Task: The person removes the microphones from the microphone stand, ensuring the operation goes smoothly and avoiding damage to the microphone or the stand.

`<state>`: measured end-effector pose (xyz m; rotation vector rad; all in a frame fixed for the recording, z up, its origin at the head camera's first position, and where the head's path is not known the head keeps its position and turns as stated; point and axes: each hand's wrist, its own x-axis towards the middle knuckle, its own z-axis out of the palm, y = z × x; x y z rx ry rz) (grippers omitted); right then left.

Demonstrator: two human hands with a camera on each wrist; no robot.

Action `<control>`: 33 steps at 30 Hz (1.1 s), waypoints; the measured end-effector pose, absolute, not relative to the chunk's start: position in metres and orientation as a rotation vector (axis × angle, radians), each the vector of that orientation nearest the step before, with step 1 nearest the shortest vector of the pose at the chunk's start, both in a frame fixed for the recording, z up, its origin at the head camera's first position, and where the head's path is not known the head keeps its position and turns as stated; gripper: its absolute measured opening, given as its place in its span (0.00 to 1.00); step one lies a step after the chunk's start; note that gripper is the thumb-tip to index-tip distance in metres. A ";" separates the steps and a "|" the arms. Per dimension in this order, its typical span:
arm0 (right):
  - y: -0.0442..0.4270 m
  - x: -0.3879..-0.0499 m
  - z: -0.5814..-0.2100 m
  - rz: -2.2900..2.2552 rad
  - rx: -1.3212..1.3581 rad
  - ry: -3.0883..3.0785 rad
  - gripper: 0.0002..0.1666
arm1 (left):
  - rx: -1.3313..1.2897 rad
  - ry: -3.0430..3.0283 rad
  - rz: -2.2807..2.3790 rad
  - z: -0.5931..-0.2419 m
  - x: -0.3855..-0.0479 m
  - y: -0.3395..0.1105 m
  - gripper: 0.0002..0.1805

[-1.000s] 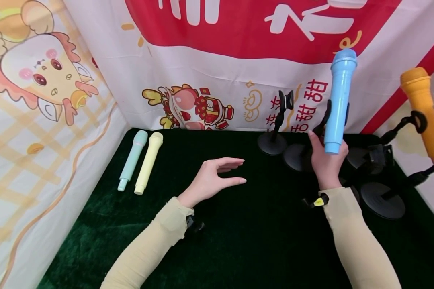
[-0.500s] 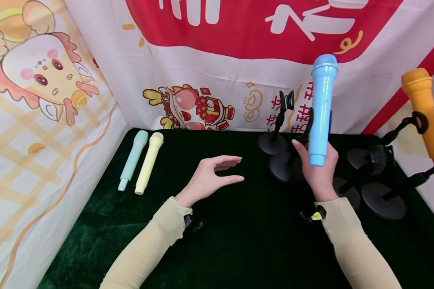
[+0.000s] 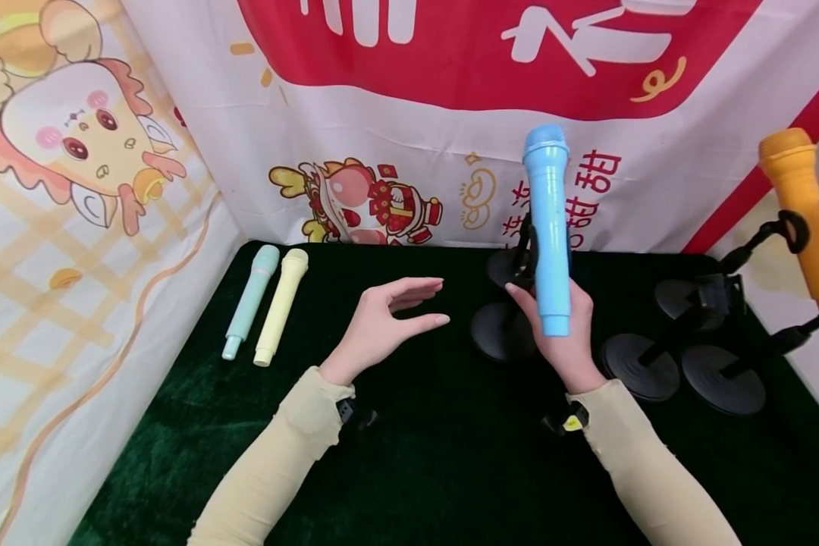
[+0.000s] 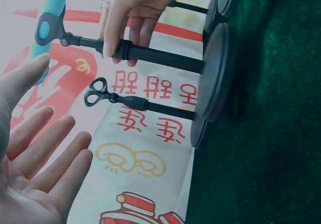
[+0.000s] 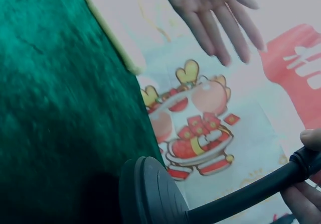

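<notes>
Blue microphone [image 3: 549,235], right hand [image 3: 572,341] gripping stand [image 4: 165,59], gap to left hand [image 3: 370,326]

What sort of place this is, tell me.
Possibly a makeshift display or filming booth, though I can't be sure: cartoon-printed fabric hangs behind a dark green cloth, and there are a blue microphone and a black stand.

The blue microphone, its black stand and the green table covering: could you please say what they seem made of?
Blue microphone: probably hard plastic, glossy, with bright highlights on its body.
Black stand: plastic or painted metal; its dull, even sheen leaves it open.
Green table covering: probably velvet, soft-looking, with a patchy nap.
</notes>
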<state>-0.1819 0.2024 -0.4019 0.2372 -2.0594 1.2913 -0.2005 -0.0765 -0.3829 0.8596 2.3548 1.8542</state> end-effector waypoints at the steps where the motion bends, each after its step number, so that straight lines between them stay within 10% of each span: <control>1: 0.199 -0.181 -0.401 1.305 0.256 -2.054 0.21 | 0.864 2.358 1.864 -0.382 -0.201 -0.077 0.25; 33: 0.139 -0.159 -0.389 1.582 0.388 -2.135 0.18 | 0.889 2.331 2.069 -0.357 -0.198 -0.069 0.25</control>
